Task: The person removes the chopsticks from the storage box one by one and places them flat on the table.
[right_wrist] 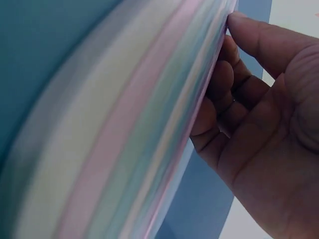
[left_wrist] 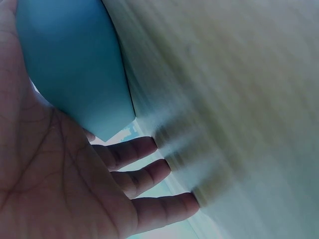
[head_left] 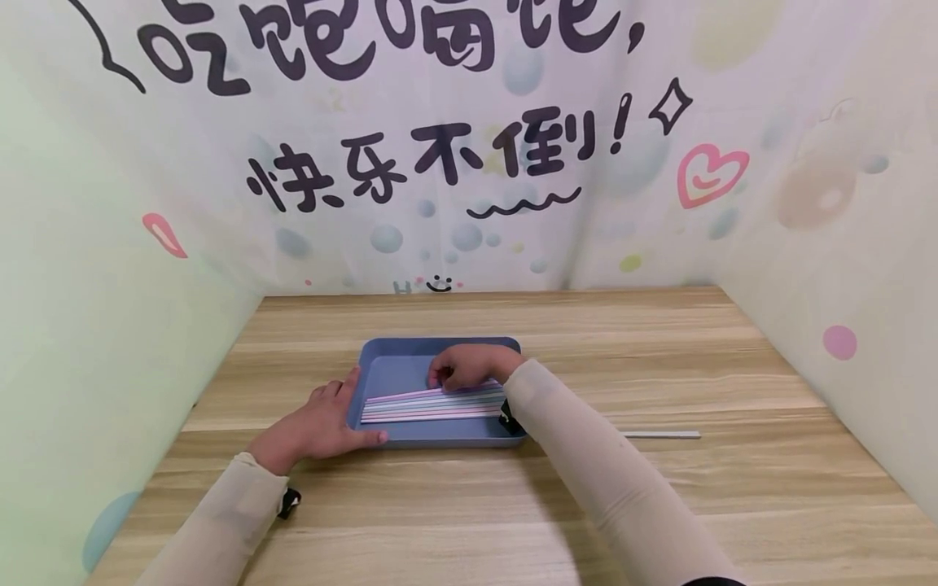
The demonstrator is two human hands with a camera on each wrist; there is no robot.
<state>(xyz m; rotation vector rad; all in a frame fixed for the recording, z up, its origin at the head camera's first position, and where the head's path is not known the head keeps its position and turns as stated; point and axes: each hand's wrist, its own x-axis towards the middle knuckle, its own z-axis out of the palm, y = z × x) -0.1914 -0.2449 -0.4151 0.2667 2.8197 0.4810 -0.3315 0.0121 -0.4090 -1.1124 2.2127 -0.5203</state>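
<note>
Blue tray (head_left: 394, 374) is being touched at left edge by spread left hand (head_left: 324, 422) | pastel sticks (head_left: 425, 409) being touched by right hand (head_left: 472, 364), pinch unclear | scatter possibly being risked by uneven pushing

Left of centre on your tabletop (head_left: 454, 521) sits the tray (head_left: 396, 373), sticks (head_left: 418, 410) inside; your left hand (head_left: 322, 421) is at its left edge, your right hand (head_left: 472, 365) at the sticks, another stick (head_left: 665, 435) right of the tray
</note>
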